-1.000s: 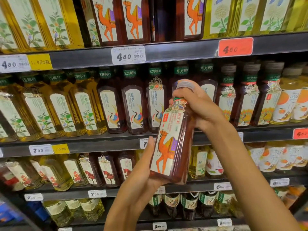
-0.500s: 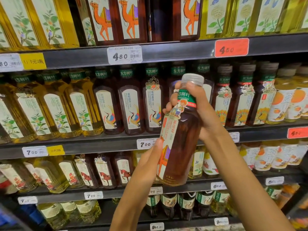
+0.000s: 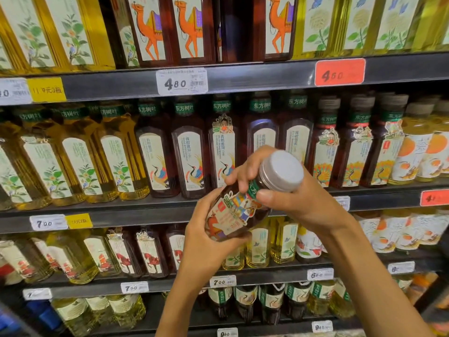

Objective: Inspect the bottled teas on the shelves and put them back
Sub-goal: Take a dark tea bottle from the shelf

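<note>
my right hand was clenched around the neck of the dark tea bottle, thumb pressed just under the grey cap and fingers curled over the far side, while my left hand cupped the base from below, palm and fingers wrapped against the lower part of the label. a moment before, the bottle had stood nearly upright in front of me with its camel label facing out; now i had tipped it toward myself so the cap pointed up at my face and the body lay slanted between both hands. the bottle was off the shelf, held in the air in front of the middle shelf, with the crane-label bottles behind it and well apart from my grip. to me that tilt read as checking the cap or seal, so the looking-over seemed well along but not finished. the matching camel-label bottles stood on the top shelf, near the white price tag, and i judged that the bottle belonged up there. setting it back would mean righting it first and lifting it above my hands' present height.
</note>
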